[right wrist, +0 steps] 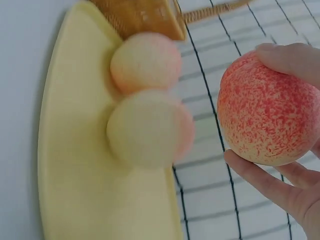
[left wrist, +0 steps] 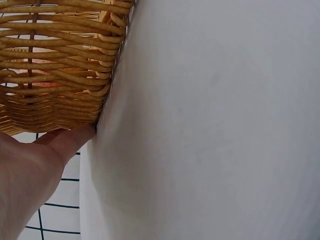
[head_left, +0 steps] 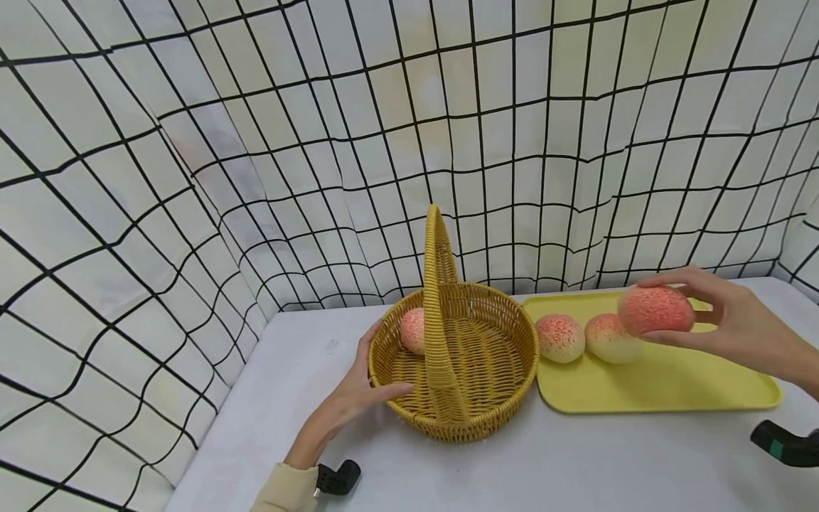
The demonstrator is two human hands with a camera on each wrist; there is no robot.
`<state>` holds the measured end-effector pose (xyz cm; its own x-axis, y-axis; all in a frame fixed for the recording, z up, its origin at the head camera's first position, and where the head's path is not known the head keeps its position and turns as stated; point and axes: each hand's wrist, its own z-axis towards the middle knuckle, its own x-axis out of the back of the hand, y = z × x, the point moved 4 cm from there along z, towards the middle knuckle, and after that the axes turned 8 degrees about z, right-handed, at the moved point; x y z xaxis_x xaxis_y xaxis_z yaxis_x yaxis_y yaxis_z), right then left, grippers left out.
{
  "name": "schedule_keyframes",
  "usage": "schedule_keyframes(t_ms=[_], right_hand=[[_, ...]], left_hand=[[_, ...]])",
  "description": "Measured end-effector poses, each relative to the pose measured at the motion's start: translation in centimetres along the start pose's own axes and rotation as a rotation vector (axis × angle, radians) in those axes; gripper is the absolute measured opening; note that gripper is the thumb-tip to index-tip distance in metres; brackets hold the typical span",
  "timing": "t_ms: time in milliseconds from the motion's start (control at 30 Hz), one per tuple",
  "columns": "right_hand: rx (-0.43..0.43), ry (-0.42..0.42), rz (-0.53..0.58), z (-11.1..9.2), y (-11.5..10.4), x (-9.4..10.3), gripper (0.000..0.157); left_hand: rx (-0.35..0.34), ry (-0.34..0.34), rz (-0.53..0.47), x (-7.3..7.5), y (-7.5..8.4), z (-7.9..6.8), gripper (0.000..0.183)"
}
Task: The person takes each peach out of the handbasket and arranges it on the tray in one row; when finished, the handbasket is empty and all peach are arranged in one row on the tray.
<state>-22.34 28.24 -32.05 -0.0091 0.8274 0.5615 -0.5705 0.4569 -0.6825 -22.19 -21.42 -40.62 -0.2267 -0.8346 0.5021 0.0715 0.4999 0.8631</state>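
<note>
My right hand (head_left: 736, 323) grips a red-speckled peach (head_left: 655, 311) between thumb and fingers, held above the yellow tray (head_left: 678, 391). Two more peaches, one at the left (head_left: 560, 338) and one beside it (head_left: 611, 339), sit on the tray's left part; the right wrist view shows them close together. At the left side of a wicker basket (head_left: 483, 419), my left hand (head_left: 358, 391) holds its rim and wall, thumb over the edge. Another peach (head_left: 412, 331) lies inside the basket, partly hidden by its tall handle (head_left: 441, 355).
The basket and tray stand side by side on a white-covered table (head_left: 576, 462). A white backdrop under black netting (head_left: 384, 142) rises behind the table and along the left. Black straps are on the left wrist (head_left: 339, 478) and near the right forearm (head_left: 787, 444).
</note>
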Motion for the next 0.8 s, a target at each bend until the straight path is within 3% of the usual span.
schedule_keyframes(t_ms=[167, 400, 800], right_hand=[[-0.152, 0.064, -0.039, -1.6, 4.0, 2.2, 0.068], [-0.283, 0.014, -0.130, -2.6, 8.0, 2.2, 0.067], [-0.337, -0.124, -0.153, -2.3, 9.6, -0.2, 0.069]], left_hand=[[0.004, 0.004, 0.004, 0.0, -0.1, 0.0, 0.121], [0.015, 0.001, -0.010, -0.1, -0.3, 0.0, 0.121], [-0.001, -0.012, -0.029, 0.0, 0.1, 0.1, 0.119]])
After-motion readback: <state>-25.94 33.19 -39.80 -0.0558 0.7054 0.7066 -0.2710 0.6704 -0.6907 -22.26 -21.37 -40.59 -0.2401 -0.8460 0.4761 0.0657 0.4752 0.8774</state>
